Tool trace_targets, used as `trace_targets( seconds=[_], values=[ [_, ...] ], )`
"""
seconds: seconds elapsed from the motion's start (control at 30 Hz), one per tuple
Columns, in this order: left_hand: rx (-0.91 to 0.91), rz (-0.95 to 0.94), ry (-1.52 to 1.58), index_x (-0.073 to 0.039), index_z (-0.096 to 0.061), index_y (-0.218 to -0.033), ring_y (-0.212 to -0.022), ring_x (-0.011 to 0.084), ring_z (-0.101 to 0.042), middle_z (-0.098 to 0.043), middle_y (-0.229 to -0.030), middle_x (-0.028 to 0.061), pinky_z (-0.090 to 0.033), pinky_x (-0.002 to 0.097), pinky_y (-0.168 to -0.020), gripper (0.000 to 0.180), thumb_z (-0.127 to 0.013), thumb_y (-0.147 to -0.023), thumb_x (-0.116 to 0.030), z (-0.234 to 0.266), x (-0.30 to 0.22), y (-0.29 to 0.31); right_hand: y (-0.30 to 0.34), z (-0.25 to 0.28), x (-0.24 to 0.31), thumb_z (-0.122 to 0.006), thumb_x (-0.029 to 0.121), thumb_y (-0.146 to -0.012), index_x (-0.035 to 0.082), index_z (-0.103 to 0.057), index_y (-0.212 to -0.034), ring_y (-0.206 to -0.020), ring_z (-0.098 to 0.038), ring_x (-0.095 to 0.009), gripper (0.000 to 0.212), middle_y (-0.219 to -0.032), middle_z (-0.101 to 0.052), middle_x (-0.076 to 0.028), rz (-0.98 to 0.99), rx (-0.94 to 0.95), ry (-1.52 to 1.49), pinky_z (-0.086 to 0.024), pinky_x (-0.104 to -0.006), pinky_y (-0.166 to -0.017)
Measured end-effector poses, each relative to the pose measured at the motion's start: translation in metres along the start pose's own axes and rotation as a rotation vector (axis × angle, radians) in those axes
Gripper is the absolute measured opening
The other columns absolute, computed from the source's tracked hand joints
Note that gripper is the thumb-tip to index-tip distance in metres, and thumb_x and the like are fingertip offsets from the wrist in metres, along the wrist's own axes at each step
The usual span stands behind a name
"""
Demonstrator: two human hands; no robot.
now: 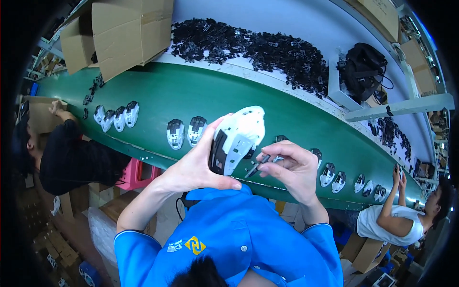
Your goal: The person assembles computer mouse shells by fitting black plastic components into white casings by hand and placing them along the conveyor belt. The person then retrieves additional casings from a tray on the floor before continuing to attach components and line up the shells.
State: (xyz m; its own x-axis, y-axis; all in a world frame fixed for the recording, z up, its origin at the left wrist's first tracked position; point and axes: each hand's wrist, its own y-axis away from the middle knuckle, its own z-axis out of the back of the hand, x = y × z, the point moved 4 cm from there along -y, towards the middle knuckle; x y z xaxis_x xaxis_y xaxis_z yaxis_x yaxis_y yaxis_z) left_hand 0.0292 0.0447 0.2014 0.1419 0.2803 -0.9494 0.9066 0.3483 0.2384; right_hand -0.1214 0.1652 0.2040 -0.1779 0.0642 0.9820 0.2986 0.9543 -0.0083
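Observation:
My left hand (pixel 191 165) is wrapped round a white plastic shell (pixel 246 131) with a black panel along one side, holding it tilted above the green conveyor belt (pixel 224 91). Just right of the shell, my right hand (pixel 294 167) pinches a small dark plastic piece (pixel 257 166) between thumb and fingers. A narrow gap separates that piece from the shell. Behind my left hand, two similar white-and-black shells (pixel 196 131) lie on the belt. Another one (pixel 281 138) is partly hidden behind my right hand.
Several more shells lie left (pixel 131 114) and right (pixel 327 175) along the belt. A long heap of black plastic parts (pixel 291 57) covers the shelf beyond, between cardboard boxes (pixel 117 36) and a black bag (pixel 363 69). Co-workers sit left (pixel 79 150) and right (pixel 394 220).

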Motion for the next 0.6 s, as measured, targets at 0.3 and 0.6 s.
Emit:
trace_targets(
  seconds=[0.3, 0.6],
  values=[
    [-0.010, -0.063, -0.046, -0.002, -0.006, -0.146, -0.135, 0.0252, -0.027, -0.027, -0.143, 0.0161, -0.025, 0.0385, -0.110, 0.116, -0.086, -0.063, -0.015, -0.004, 0.004, -0.003, 0.001, -0.006, -0.003, -0.063, -0.008, -0.082, -0.006, -0.055, -0.116, -0.098, -0.061, -0.017, 0.035, -0.107, -0.056, -0.013, 0.013, -0.024, -0.125, -0.060, -0.0237, -0.066],
    [-0.196, -0.233, -0.055, -0.006, 0.000, -0.146, -0.132, 0.0269, -0.032, -0.027, -0.141, 0.0184, -0.032, 0.0396, -0.107, 0.116, -0.084, -0.065, -0.012, -0.018, 0.005, -0.010, 0.006, -0.015, -0.027, -0.064, -0.006, -0.083, -0.004, -0.059, -0.102, -0.093, -0.060, -0.014, 0.019, -0.103, -0.057, -0.010, 0.024, -0.162, -0.228, -0.055, -0.0221, -0.067]
  ],
)
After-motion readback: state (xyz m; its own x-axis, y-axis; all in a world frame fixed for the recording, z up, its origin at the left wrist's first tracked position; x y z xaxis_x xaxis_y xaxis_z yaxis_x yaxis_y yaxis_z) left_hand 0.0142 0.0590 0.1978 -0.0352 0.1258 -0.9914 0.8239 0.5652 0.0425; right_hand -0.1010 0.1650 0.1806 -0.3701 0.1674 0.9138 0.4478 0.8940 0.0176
